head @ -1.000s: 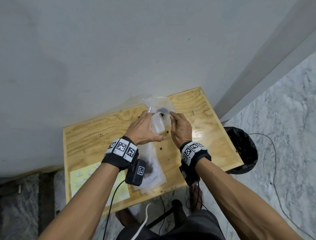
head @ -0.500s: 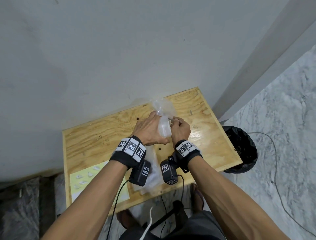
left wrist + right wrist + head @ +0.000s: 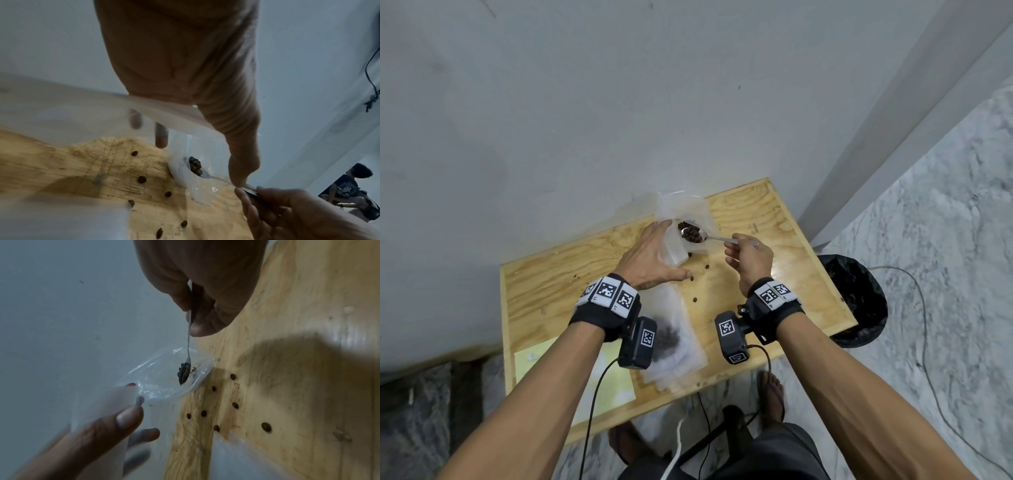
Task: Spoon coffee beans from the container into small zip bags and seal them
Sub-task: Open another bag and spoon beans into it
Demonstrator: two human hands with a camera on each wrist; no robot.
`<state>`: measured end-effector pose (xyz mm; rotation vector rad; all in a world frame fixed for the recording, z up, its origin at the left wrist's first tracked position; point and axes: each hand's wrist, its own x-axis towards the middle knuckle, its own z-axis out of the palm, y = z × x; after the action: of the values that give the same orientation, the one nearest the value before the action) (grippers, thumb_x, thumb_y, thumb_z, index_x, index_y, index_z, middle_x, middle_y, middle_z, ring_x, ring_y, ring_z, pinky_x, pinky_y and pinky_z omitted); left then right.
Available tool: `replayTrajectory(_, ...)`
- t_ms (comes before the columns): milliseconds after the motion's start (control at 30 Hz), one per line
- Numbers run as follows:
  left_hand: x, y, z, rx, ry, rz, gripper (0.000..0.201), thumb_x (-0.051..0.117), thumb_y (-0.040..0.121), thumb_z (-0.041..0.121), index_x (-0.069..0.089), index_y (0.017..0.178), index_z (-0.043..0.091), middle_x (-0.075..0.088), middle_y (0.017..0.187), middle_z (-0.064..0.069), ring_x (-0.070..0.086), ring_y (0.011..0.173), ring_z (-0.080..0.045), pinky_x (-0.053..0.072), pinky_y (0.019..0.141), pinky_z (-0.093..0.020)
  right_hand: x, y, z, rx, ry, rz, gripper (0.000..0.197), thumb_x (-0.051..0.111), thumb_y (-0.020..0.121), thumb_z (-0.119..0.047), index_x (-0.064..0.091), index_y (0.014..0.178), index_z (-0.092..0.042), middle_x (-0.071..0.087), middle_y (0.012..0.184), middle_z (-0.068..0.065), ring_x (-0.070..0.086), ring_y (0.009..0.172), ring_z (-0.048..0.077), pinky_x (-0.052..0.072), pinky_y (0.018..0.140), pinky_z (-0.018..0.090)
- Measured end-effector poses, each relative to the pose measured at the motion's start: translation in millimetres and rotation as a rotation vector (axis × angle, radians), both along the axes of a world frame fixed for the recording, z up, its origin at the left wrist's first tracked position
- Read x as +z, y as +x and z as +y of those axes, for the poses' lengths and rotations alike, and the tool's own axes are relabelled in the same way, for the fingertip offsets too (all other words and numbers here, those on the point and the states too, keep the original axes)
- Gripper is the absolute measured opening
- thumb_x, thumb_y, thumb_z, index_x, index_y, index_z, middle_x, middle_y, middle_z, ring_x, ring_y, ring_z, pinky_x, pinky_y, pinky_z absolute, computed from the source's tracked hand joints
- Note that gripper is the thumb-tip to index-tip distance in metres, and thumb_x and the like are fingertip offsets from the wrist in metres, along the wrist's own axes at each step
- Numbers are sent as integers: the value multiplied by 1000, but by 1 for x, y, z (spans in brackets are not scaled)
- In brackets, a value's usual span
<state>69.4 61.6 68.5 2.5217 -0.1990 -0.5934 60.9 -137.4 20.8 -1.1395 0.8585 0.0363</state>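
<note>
Right hand [image 3: 750,258] pinching spoon [image 3: 709,237] handle between thumb and fingers; bowl heaped with beans [image 3: 691,233], sitting over the open mouth of the clear big bag [image 3: 683,209] at the table's [image 3: 551,274] 12 o'clock edge, against the wall. Left hand [image 3: 650,255] holding small zip bag [image 3: 673,250], fingers behind and thumb in front, just at 9 o'clock of the spoon bowl. Loose beans [image 3: 694,299] scattered on wood between the hands. Another clear bag [image 3: 671,339] with dark beans inside lying flat toward 6 o'clock, partly hidden by left wrist camera. Yellow sheet [image 3: 544,363] at 7 o'clock corner. Black bin [image 3: 859,301] off the 3 o'clock edge.
</note>
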Motion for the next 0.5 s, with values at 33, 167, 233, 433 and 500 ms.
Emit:
replayTrajectory(33, 0, 0, 2, 6, -8, 5, 118, 80, 63, 59, 15, 155, 26, 14, 162, -1, 21, 147, -22, 30, 114, -54, 2, -2, -2, 7, 2, -7, 16, 50, 94, -5, 66, 97, -5, 67, 78, 10, 60, 64, 14, 52, 57, 23)
replayTrajectory(167, -1, -5, 4, 35, -40, 7, 118, 78, 57, 64, 18, 153, 31, 16, 161, 0, 24, 145, -23, 32, 112, -56, 12, -11, -11, 26, 3, -35, 17, 51, 94, -5, 66, 100, -3, 68, 80, 11, 61, 65, 15, 51, 58, 24)
replayTrajectory(233, -3, -8, 3, 43, -45, 2, 114, 83, 63, 54, 16, 153, 32, 17, 160, -3, 27, 143, -26, 34, 111, -55, 19, -17, -14, 37, -4, -45, 17, 52, 94, -5, 67, 102, -2, 68, 82, 12, 62, 67, 15, 52, 60, 24)
replayTrajectory(433, -6, -17, 4, 75, -19, -1, 125, 84, 64, 50, 4, 156, 24, 15, 163, -4, 25, 146, -26, 32, 113, -54, 41, -34, -23, 67, -23, -88, 19, 52, 95, -6, 67, 104, 2, 69, 83, 13, 62, 68, 17, 53, 62, 24)
replayTrajectory(500, -8, -18, 5, 79, 1, -1, 125, 84, 65, 51, 4, 156, 19, 12, 164, -4, 22, 148, -25, 28, 115, -55, 49, -39, -24, 79, -27, -112, 19, 51, 95, -6, 67, 103, 2, 68, 83, 14, 62, 68, 17, 53, 63, 25)
